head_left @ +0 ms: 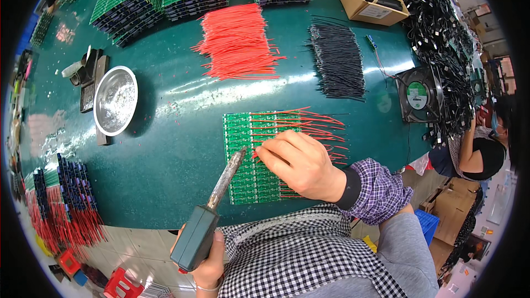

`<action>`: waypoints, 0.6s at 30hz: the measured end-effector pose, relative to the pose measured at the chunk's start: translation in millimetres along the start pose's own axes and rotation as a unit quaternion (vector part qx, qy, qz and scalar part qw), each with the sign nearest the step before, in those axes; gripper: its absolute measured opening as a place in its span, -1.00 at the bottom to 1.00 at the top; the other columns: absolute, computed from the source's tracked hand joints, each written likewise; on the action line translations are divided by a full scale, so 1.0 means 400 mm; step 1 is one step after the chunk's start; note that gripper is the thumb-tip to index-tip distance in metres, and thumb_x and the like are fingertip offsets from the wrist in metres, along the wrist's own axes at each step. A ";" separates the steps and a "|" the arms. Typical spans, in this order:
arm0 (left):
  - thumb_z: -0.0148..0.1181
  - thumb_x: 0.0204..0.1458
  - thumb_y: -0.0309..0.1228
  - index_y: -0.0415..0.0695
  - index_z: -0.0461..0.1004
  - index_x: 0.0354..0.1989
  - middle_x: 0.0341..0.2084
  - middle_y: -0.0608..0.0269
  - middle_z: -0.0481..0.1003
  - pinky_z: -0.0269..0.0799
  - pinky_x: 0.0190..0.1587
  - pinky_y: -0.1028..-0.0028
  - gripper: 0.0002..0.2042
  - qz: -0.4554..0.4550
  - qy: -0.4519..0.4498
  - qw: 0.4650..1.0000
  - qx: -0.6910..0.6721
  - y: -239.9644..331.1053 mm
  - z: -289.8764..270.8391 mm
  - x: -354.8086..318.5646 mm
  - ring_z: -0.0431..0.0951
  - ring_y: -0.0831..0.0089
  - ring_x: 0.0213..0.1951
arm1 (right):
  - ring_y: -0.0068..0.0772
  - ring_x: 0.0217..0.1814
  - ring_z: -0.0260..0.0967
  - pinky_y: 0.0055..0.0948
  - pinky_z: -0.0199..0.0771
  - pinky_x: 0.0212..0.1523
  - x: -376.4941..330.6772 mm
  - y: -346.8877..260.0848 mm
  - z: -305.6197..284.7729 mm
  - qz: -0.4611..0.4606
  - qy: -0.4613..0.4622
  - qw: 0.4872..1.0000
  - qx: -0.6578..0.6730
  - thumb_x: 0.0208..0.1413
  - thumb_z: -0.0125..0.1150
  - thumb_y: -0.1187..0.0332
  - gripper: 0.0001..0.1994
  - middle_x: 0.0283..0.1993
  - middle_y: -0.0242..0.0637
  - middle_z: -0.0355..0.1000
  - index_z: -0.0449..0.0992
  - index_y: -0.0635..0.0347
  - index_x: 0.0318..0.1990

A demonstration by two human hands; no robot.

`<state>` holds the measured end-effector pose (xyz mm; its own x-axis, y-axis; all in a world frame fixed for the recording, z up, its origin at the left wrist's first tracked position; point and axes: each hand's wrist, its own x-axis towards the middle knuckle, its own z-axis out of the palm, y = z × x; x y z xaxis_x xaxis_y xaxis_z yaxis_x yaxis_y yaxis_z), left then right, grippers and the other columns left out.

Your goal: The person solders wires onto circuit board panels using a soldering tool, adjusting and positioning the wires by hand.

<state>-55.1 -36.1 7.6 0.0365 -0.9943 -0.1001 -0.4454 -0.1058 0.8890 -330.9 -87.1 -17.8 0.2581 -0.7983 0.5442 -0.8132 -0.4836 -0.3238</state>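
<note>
A: Where was the board (247, 157) found?

B: Flat on the worktop (176, 149), pinned under the right hand (301, 165), fingers closed on a red wire (309, 127).

A: And the iron (212, 212)?

B: Gripped in the left hand (207, 262). The board was judged light, stiff, best held by its edges.

Black-and-white checked shirt (287, 254) at six o'clock; purple plaid oversleeve (378, 190) with black cuff (349, 189) at four o'clock; thin bracelet (205, 287) at six.
</note>
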 end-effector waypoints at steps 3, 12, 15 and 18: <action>0.40 -0.14 -0.54 -0.33 0.57 -0.30 -0.42 0.11 0.53 0.42 -0.37 0.40 -0.79 -0.008 0.011 1.000 -0.016 0.004 0.005 -0.001 0.51 0.36 -0.44 | -0.33 -0.25 0.43 -0.42 0.49 -0.31 -0.002 -0.002 0.000 0.000 -0.001 1.000 -0.003 -0.14 0.33 0.49 -0.78 -0.26 -0.27 0.47 0.56 0.34 -0.27; 0.38 -0.07 -0.70 -0.38 0.52 -0.01 -0.22 0.12 0.57 0.52 -0.24 0.49 -0.61 0.005 -0.004 1.000 0.000 -0.021 -0.017 -0.025 0.57 0.44 -0.30 | -0.27 -0.24 0.45 -0.39 0.53 -0.28 -0.005 -0.013 -0.012 -0.006 0.031 0.999 0.029 -0.12 0.37 0.50 -0.75 -0.25 -0.24 0.48 0.55 0.36 -0.22; 0.38 -0.07 -0.69 -0.38 0.52 -0.01 -0.23 0.12 0.58 0.52 -0.24 0.49 -0.61 0.009 -0.017 1.000 0.007 -0.020 -0.023 -0.025 0.57 0.44 -0.31 | -0.26 -0.25 0.44 -0.38 0.54 -0.28 -0.010 -0.012 -0.010 -0.001 0.022 0.999 0.039 -0.12 0.37 0.50 -0.74 -0.24 -0.23 0.47 0.54 0.36 -0.21; 0.45 -0.17 -0.57 -0.34 0.58 -0.27 -0.39 0.12 0.56 0.47 -0.35 0.40 -0.74 -0.050 0.041 0.997 -0.031 0.008 0.003 -0.017 0.56 0.39 -0.41 | -0.27 -0.26 0.43 -0.38 0.54 -0.28 -0.011 -0.013 -0.009 0.004 0.001 0.999 0.040 -0.13 0.36 0.51 -0.73 -0.25 -0.23 0.46 0.53 0.36 -0.22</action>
<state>-57.8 -29.6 10.5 0.1529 -0.9759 -0.1555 -0.3795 -0.2033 0.9026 -329.5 -79.8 -15.6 0.2519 -0.8014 0.5425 -0.7701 -0.5055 -0.3891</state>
